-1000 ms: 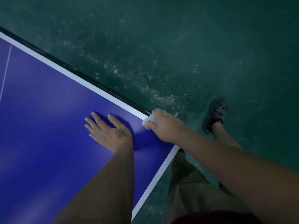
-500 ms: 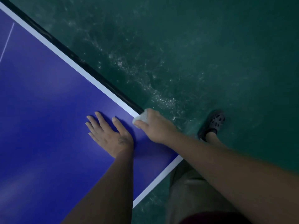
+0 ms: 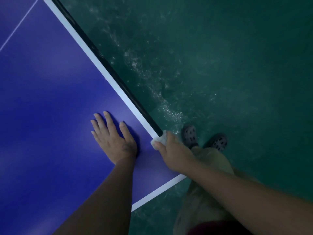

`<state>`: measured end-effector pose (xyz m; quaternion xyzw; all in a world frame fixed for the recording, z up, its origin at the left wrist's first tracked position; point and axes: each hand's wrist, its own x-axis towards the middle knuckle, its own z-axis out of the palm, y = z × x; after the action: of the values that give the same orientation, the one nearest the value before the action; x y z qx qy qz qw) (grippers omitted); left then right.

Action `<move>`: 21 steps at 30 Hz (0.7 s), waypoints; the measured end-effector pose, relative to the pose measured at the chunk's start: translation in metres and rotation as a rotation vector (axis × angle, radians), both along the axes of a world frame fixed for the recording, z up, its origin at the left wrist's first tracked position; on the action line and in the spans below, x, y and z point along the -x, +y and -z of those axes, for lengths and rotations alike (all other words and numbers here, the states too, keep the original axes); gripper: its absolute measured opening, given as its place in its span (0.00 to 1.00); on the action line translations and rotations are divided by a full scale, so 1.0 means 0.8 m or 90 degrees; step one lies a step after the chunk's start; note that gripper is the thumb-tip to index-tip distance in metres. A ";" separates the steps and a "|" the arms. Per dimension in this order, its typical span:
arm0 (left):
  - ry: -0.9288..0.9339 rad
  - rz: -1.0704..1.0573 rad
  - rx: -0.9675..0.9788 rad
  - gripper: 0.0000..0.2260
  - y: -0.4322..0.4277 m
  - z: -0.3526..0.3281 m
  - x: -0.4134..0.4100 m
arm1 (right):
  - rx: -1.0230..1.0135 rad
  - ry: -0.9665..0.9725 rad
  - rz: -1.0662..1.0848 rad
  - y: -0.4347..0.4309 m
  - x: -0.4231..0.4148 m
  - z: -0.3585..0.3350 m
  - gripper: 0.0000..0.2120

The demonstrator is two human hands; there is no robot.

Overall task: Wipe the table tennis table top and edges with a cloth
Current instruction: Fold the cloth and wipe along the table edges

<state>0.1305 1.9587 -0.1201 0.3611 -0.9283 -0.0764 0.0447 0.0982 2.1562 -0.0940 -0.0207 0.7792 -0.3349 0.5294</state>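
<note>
A blue table tennis table fills the view from 7 to 11 o'clock, and a scuffed dark green floor takes the rest from 12 to 5 o'clock. The table's black side edge, bordered by a white line, runs from 11 o'clock down to just below the centre, close to the near corner at 6 o'clock. The step in hand looks to be wiping this side edge, starting near that corner. To do it well, the cloth should probably stay wrapped over both the white line and the black edge face, and slide in one firm, steady pass toward 11 o'clock. The body should step along with it, so that pressure does not fade at full reach. The left hand lies at 8 o'clock, palm flat on the blue top with its fingers straight and spread, holding nothing. It seems to be bracing the body. The right hand reaches in from 4 o'clock. Its fingers curl over the rim and its thumb presses on top. Between them it grips a small bunched white cloth, which sits on the edge just below the centre. The fingertips below the rim are hidden.
</note>
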 end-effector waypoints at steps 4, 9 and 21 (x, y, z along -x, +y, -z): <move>0.007 0.005 -0.002 0.28 -0.001 -0.002 -0.001 | 0.021 0.010 0.018 -0.072 0.073 0.004 0.30; 0.008 0.004 -0.006 0.28 -0.002 -0.003 0.000 | 0.057 -0.014 0.047 -0.103 0.106 0.007 0.32; 0.004 -0.002 -0.030 0.28 0.001 -0.012 0.001 | 0.078 -0.015 0.085 -0.116 0.098 0.035 0.27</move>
<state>0.1295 1.9594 -0.1101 0.3635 -0.9254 -0.0993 0.0393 0.0198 2.0630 -0.1219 0.0028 0.7504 -0.4168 0.5130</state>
